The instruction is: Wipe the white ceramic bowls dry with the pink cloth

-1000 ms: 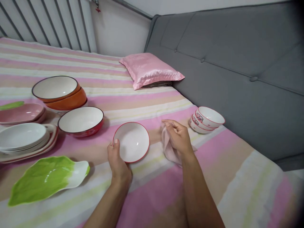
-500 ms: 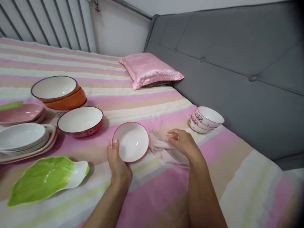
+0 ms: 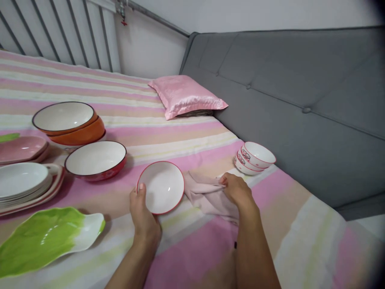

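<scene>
My left hand (image 3: 144,212) grips a white bowl with a red rim (image 3: 161,188) by its left side, thumb over the rim and the other fingers hidden behind. The bowl is tilted so its inside faces me. Just right of it a crumpled pale pink cloth (image 3: 207,196) lies on the striped bedspread. My right hand (image 3: 237,190) pinches the cloth's upper edge between thumb and fingers. Beyond that hand stands a stack of white bowls with red rims (image 3: 258,155), patterned on the outside.
To the left are a red bowl (image 3: 98,160), stacked orange bowls (image 3: 72,132), white plates (image 3: 21,180), pink dishes (image 3: 22,149) and a green leaf-shaped dish (image 3: 45,241). A pink cushion (image 3: 188,94) lies near the grey headboard (image 3: 270,80). The striped bedspread (image 3: 192,257) lies under everything.
My right hand's fingers have closed on the cloth's edge, lifting it slightly. The bowl stays in my left hand. The view has shifted a little, so everything sits lower and further left.
</scene>
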Tool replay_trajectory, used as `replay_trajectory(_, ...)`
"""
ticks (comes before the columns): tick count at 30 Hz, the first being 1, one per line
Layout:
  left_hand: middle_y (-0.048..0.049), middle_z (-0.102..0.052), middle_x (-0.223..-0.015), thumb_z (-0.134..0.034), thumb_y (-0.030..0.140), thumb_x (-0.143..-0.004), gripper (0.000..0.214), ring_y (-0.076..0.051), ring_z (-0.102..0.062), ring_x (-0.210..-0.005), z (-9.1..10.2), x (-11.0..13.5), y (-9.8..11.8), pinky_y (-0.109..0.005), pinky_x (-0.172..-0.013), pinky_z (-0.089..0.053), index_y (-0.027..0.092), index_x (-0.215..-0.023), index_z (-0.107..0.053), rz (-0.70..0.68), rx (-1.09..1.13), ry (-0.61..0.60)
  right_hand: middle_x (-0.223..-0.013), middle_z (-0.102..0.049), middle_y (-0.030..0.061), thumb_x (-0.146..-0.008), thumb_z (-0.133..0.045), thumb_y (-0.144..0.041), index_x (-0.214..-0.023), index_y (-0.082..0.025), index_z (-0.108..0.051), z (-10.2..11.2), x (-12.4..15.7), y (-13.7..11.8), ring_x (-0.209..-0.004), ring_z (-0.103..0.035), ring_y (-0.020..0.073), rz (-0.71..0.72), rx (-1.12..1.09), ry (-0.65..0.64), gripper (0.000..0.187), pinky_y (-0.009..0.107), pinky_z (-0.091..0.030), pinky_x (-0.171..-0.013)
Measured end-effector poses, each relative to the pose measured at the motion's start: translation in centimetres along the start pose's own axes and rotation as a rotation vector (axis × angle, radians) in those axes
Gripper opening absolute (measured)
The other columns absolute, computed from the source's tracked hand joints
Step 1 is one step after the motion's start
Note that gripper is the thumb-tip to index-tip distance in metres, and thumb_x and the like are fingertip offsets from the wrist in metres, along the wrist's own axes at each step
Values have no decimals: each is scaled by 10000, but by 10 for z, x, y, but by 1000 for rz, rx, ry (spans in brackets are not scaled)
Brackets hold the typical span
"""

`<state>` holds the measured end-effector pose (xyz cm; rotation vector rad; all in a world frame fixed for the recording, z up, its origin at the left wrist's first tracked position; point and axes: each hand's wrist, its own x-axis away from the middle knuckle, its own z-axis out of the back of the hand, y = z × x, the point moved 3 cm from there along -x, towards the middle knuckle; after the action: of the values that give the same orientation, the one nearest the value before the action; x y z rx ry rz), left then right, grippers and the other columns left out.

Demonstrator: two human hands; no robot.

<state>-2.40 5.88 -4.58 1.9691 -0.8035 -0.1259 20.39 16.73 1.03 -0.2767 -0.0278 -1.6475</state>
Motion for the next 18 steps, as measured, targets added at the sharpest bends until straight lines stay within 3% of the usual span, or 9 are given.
replay_trajectory(3, -24, -635, -1015, -619, 503, -766, 385, -225, -591, -1017, -1, 0, 1, -396, -951, -435, 224, -1030, -602, 18, 3, 9, -966, -715, 69, -791, -550, -225, -869, -280, -699, 6, 1, 4, -912, -652, 254, -46, -37, 58, 178, 295, -397, -629)
replay_trajectory(7, -26, -632, -1006, -626, 512, -759, 396, -225, -586, -1013, -1, 1, 2, -401, -950, -433, 225, -1032, -609, 23, -12, 22, -821, -734, 57, -725, -650, -326, -736, -256, -726, 7, 1, 5, -785, -658, 231, 24, -264, 100, 105, 283, -406, -601)
replay_trajectory(11, -36, -631, -1036, -610, 533, -759, 423, -227, -587, -1017, -1, 0, 1, -396, -943, -443, 220, -1045, -601, -9, -32, -6, -629, -681, 31, -701, -667, -369, -722, -192, -721, 7, 8, -7, -554, -581, 157, 204, -754, 81, 186, 253, -399, -521)
replay_trajectory(14, -39, -632, -1042, -607, 532, -761, 420, -230, -588, -1020, 1, -1, -1, -399, -936, -449, 219, -1041, -598, -13, -26, -9, -592, -638, -3, -664, -721, -409, -762, -163, -711, 12, 16, -23, -519, -529, 115, 304, -1173, 49, 265, 239, -415, -528)
replay_trajectory(16, -38, -631, -1041, -607, 529, -763, 412, -230, -588, -1022, 2, -1, -2, -398, -933, -452, 219, -1034, -600, -15, -23, -6, -631, -639, -13, -637, -755, -407, -770, -164, -702, 16, 19, -29, -568, -541, 102, 326, -1404, 133, 282, 227, -434, -572)
replay_trajectory(18, -36, -631, -1034, -608, 527, -761, 404, -229, -589, -1020, 3, -2, -3, -393, -929, -455, 220, -1023, -602, -22, -24, -5, -667, -641, -17, -604, -779, -393, -764, -161, -692, 17, 17, -29, -607, -551, 96, 257, -1552, 249, 295, 220, -443, -603)
